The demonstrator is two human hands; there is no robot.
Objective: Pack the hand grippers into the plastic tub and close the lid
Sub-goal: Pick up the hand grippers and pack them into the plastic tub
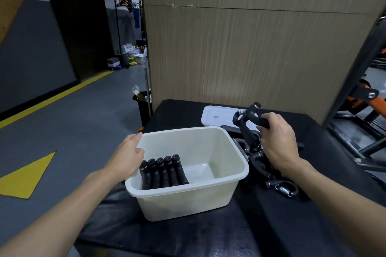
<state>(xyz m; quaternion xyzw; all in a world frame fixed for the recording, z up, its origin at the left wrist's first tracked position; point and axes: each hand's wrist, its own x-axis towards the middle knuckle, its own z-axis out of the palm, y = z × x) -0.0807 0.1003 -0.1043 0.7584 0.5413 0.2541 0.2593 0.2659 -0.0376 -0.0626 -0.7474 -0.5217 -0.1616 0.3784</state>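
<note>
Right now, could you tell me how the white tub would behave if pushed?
The tub probably slides: light plastic, few hand grippers inside. Loaded at its left end, it may pivot. The left hand gripping its rim likely steadies it.

The tub (188,200) is showing smooth off-white plastic with a soft sheen, and the lid (217,115) is looking like the same plastic, whiter and glossier. The hand grippers (165,173) in the tub are showing matt black ribbed handles, foam or rubber, while the raised hand gripper (248,117) and the pile (261,165) are glinting with shiny metal springs (284,190). The table cover (188,236) is reading as matt black, finely textured, the wall panel (250,48) as matt wood grain, the floor (73,121) as dull grey.
</note>
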